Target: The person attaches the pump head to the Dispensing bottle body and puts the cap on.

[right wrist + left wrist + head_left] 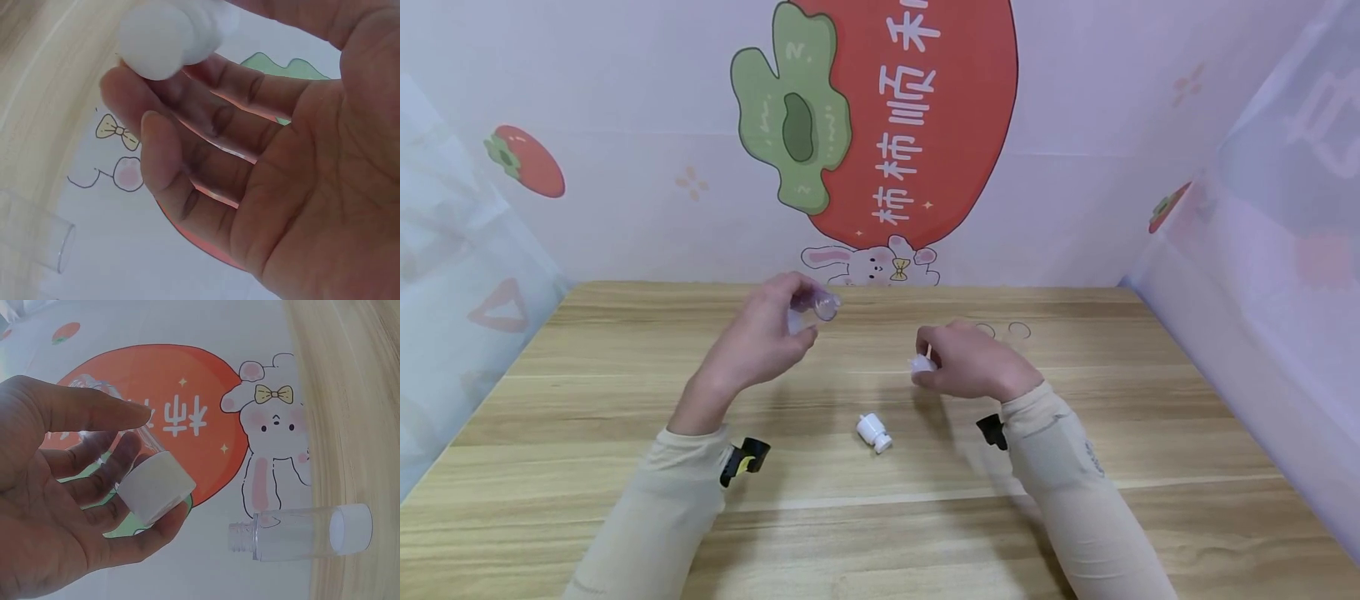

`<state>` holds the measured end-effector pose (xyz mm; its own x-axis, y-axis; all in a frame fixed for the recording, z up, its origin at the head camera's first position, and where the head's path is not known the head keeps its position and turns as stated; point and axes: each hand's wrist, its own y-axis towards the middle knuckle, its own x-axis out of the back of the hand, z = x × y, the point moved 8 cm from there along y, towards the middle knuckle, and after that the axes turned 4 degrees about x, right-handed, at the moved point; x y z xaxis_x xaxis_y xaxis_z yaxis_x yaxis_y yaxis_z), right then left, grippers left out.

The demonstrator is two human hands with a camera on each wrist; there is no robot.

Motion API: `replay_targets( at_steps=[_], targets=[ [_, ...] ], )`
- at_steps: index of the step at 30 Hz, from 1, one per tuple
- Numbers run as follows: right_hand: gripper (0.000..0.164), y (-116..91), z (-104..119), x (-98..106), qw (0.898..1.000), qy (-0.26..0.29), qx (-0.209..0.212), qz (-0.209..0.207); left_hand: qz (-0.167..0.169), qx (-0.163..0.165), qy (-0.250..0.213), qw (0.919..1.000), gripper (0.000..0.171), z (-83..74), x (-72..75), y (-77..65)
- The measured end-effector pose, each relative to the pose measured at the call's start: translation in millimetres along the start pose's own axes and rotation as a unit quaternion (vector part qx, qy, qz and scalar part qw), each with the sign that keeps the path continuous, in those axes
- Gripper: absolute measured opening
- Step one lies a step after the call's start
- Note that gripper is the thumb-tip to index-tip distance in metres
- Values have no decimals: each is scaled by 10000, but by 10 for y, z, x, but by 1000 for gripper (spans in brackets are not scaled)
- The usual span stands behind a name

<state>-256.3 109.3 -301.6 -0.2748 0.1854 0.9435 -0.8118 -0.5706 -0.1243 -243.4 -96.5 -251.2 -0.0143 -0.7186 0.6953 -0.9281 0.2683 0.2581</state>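
Note:
My left hand (pixel 763 333) holds a clear plastic bottle (pixel 826 308) above the back of the table. In the left wrist view, this bottle's white end band (pixel 156 486) sits between the fingers. Another clear bottle (pixel 284 536) with a threaded neck and white base stands upright on the table, seen in that view. To the right, my right hand (pixel 973 362) pinches a small white part (pixel 922 364) at its fingertips; the right wrist view shows its round white face (pixel 155 40), blurred. A white pump head (pixel 873 432) lies on its side between the hands.
Two clear round covers, one nearer the edge (pixel 1019 331), stand at the back right behind my right hand; a clear tube (pixel 37 234) also shows in the right wrist view. A printed sheet (pixel 647 225) hangs behind the wooden table (pixel 587 392).

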Motion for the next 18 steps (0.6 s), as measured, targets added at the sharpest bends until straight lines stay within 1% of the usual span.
replay_targets(
  at_steps=[5, 10, 18],
  targets=[
    [24, -7, 5, 66, 9995, 161, 99, -247, -20, 6, 204, 9998, 37, -28, -35, 2],
    [26, -24, 32, 136, 9980, 344, 151, -513, -95, -126, 413, 9990, 33, -58, -66, -3],
    [29, -78, 102, 261, 9922, 440, 549, -1031, -117, -297, 578, 9978, 31, -97, -106, -6]
  ],
)
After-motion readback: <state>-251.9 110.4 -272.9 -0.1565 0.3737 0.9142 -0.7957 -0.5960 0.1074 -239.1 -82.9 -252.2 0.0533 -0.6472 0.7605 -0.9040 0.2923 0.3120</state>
